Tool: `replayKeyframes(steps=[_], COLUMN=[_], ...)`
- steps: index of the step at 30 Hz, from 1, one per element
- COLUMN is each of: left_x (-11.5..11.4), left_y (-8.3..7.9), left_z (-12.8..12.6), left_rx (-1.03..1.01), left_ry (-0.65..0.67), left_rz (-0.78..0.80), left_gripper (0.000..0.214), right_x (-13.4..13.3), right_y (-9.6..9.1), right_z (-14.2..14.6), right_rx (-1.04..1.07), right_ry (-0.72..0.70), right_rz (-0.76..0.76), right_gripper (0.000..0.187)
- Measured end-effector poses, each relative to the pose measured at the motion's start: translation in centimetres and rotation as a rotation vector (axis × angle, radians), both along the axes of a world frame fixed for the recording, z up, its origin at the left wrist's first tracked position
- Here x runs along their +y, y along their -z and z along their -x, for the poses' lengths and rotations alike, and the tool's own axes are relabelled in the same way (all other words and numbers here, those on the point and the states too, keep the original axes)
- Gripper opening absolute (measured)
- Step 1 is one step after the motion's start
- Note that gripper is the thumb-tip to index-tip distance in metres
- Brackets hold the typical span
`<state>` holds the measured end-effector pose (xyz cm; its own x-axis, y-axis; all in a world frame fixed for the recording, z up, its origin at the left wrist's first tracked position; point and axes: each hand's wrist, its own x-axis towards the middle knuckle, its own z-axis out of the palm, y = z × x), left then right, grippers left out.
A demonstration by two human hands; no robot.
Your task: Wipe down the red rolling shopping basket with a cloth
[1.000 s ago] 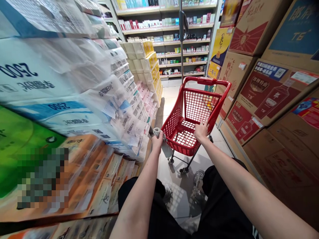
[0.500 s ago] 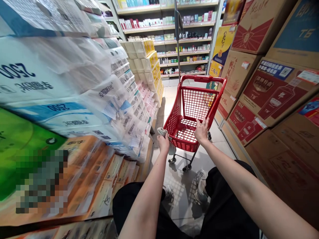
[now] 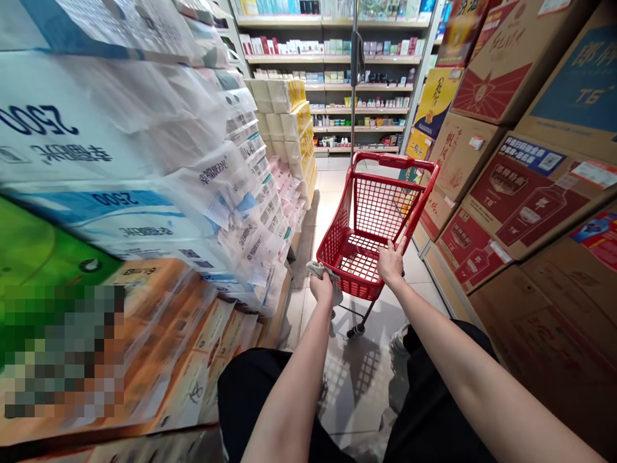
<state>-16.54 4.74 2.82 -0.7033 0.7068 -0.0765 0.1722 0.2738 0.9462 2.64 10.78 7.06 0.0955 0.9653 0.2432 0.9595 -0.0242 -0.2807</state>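
1. A red shopping cart [image 3: 359, 288] stands on the tiled floor [image 3: 332, 212] of a store aisle, between plastic-wrapped tissue packs [image 3: 212, 173] and stacked liquor cartons [image 3: 501, 193], directly before a shopper's knees.
2. The left hand [image 3: 321, 289] grasps a grey cloth [image 3: 317, 268], fingers closed on it, at the basket's near left corner.
3. The right hand [image 3: 390, 262] rests at the basket's near right rim, fingers bent; whether they clench it, one cannot tell.
4. Work on the cart appears underway, the cloth in hand and at the basket's edge; how much is done, and how much is left, the view does not show.
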Motion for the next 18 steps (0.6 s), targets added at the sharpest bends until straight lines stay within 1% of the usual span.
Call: replayKeyframes(steps=[2, 3, 5, 7, 8, 10, 12, 13, 15, 18], left_x=[-0.2, -0.7, -2.1, -3.5, -4.1, -4.7, -4.8, -4.7, -4.6, -4.7], left_y=[0.4, 0.9, 2.1, 3.1, 3.4, 3.6, 3.2, 3.0, 2.6, 2.7], left_z=[-1.8, -2.8, -4.6, -5.8, -6.1, -6.1, -5.6, -5.4, -5.1, -5.2], left_rx=[-0.012, -0.027, -0.066, -0.100, -0.109, -0.110, -0.095, -0.082, -0.046, -0.012], left_ry=[-0.008, 0.014, 0.109, 0.190, 0.194, 0.159, 0.127, 0.132, 0.182, 0.281], left_rz=[-0.018, -0.034, -0.057, -0.056, -0.057, -0.077, -0.121, -0.143, -0.180, -0.217], left_gripper=[0.026, 0.027, 0.027, 0.026, 0.025, 0.023, 0.023, 0.023, 0.023, 0.024], right_x=[0.2, 0.2, 0.2, 0.2, 0.1, 0.0, -0.1, -0.2, -0.3, -0.5], right_y=[0.1, 0.2, 0.2, 0.1, 0.1, 0.0, -0.1, -0.1, -0.2, -0.5], right_z=[-0.4, -0.6, -1.2, -1.6, -1.8, -2.0, -2.0, -1.9, -1.8, -1.6], right_rx=[-0.007, -0.014, -0.028, -0.040, -0.043, -0.046, -0.050, -0.052, -0.052, -0.049], right_ry=[-0.008, -0.016, -0.028, -0.031, -0.031, -0.034, -0.040, -0.042, -0.042, -0.042], right_rz=[-0.009, -0.014, -0.026, -0.031, -0.028, -0.015, -0.004, -0.001, 0.005, 0.022], right_gripper=[0.037, 0.037, 0.036, 0.036, 0.036, 0.036, 0.034, 0.033, 0.032, 0.032])
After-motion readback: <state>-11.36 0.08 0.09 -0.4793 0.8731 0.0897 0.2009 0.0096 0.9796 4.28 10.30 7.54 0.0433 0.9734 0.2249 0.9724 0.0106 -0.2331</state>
